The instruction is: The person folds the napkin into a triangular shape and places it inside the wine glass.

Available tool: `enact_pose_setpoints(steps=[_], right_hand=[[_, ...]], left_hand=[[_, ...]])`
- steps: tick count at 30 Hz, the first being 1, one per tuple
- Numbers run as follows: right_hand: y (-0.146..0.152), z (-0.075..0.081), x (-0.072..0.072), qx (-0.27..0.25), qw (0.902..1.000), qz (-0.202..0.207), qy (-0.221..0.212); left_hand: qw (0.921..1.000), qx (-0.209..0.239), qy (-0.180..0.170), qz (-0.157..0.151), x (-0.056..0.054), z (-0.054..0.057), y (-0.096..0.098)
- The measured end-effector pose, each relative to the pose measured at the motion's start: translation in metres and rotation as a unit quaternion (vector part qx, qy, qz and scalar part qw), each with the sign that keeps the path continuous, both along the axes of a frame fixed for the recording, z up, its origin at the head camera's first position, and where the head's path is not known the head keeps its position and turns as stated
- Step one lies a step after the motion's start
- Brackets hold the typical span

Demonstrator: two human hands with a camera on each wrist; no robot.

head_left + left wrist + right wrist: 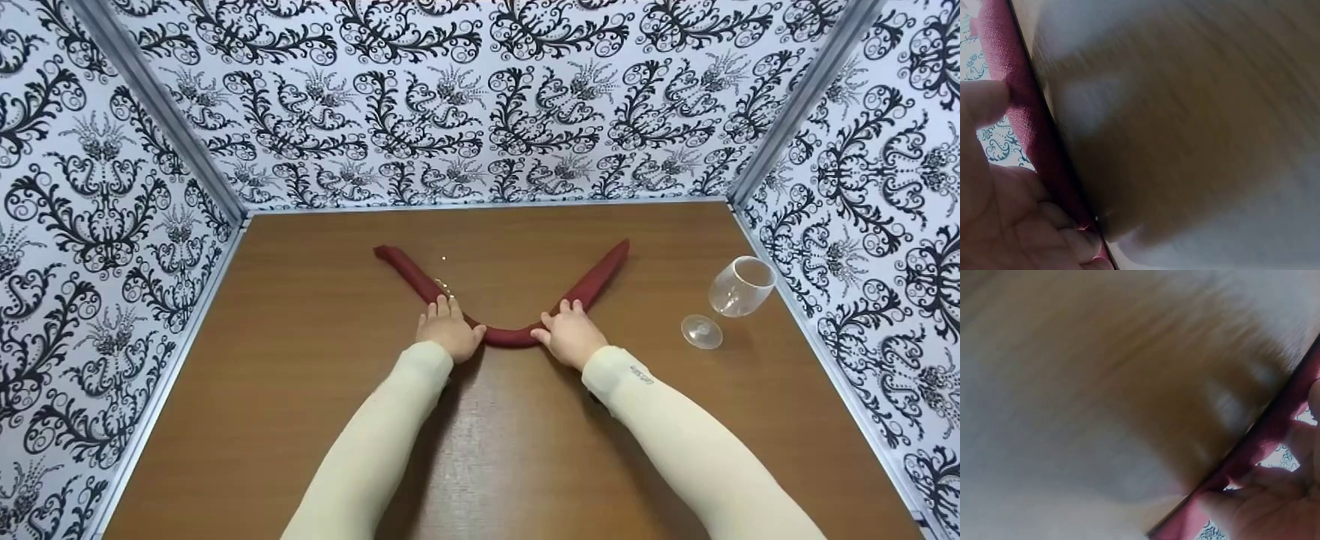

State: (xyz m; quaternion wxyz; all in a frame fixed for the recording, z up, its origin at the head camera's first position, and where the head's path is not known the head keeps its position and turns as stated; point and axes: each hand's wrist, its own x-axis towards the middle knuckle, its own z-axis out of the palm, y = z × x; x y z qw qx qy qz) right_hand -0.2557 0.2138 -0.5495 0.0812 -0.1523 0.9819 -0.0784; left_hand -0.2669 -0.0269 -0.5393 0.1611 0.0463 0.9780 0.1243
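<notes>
Walls (480, 97): black scrollwork on white, around your wood-grain table (480, 465).
Red cloth roll (510, 337): mid-table, woven, bent into a U, its tapered ends pointing away from you.
Left hand (450, 330): fingers extended over the left bend, unclenched.
Right hand (574, 334): fingers spread over the right bend, likewise unclenched.
Curve: you seem to be shaping it; next probably calls for even pressure.

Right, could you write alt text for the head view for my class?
A person's left hand and right hand rest on a rolled red cloth bent into a U on a brown table. A stemmed glass stands at right; patterned walls enclose three sides.
</notes>
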Motion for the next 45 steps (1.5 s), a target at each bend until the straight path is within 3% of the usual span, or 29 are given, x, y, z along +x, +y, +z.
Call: enact_pose_setpoints(steps=[8,16,22,30,36,41,45], right_hand=[[-0.006,-0.004,0.001,-0.039,0.9991,0.014,-0.012],[-0.01,-0.004,0.003,-0.015,0.9988,0.041,-0.024],[-0.015,-0.001,0.005,-0.014,0.9972,0.067,-0.029],[-0.018,0.002,0.003,-0.063,0.9968,0.021,-0.046],[-0.015,-0.002,0.0,-0.049,0.9987,-0.012,-0.008],[-0.014,-0.002,-0.002,-0.022,0.9993,0.01,0.029],[-0.016,-0.001,-0.002,0.0,0.999,0.034,0.028]], left_hand=[[0.9984,-0.039,0.003,-0.041,-0.001,-0.003,0.005],[0.9988,0.002,-0.006,-0.048,0.002,0.001,0.005],[0.9976,-0.014,-0.012,-0.067,0.001,-0.004,0.007],[0.997,-0.004,-0.021,-0.075,-0.006,-0.012,0.008],[0.9966,0.003,-0.037,-0.073,-0.011,-0.018,0.008],[0.9963,0.012,-0.02,-0.082,-0.004,-0.008,0.009],[0.9955,0.021,-0.007,-0.092,0.001,-0.004,0.01]])
